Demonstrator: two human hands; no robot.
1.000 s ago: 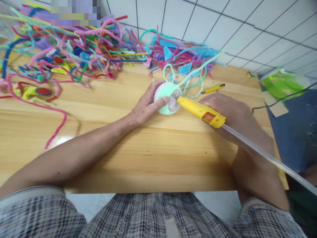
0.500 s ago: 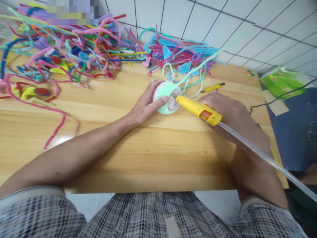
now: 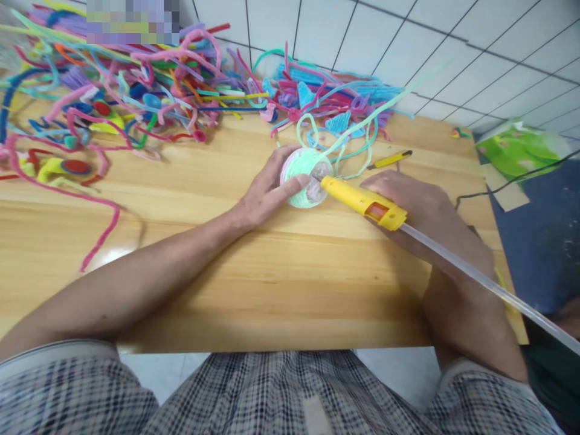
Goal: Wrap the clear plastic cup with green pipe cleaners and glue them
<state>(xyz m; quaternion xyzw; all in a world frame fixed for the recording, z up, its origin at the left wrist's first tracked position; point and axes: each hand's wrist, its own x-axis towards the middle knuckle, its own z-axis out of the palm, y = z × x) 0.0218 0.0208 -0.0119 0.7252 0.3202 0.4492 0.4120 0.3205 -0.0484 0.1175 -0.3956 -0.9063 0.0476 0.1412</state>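
My left hand (image 3: 274, 187) is wrapped round a ball (image 3: 301, 163) partly covered in mint-green pipe cleaner, with a bare greyish patch facing right. The thumb presses on its front. From the ball a long mint-green pipe cleaner (image 3: 357, 125) runs up to the right. In my right hand (image 3: 421, 205) is a yellow hot glue gun (image 3: 362, 201), its nozzle at the grey patch; whether it touches I cannot tell. A long clear glue stick (image 3: 471, 275) sticks out of the gun's back end. The fingers under the gun are hidden.
Many coloured pipe cleaners (image 3: 181, 90) are heaped along the back and left of the wooden table (image 3: 272, 290). A yellow utility knife (image 3: 390, 159) lies behind my right hand. A green plastic bag (image 3: 521, 145) and a black cord (image 3: 512, 180) are at the right edge; a tiled wall (image 3: 385, 36) rises behind.
Almost nothing differs. The glue gun's nozzle has stayed at the grey patch, and both hands keep their hold in the same place.
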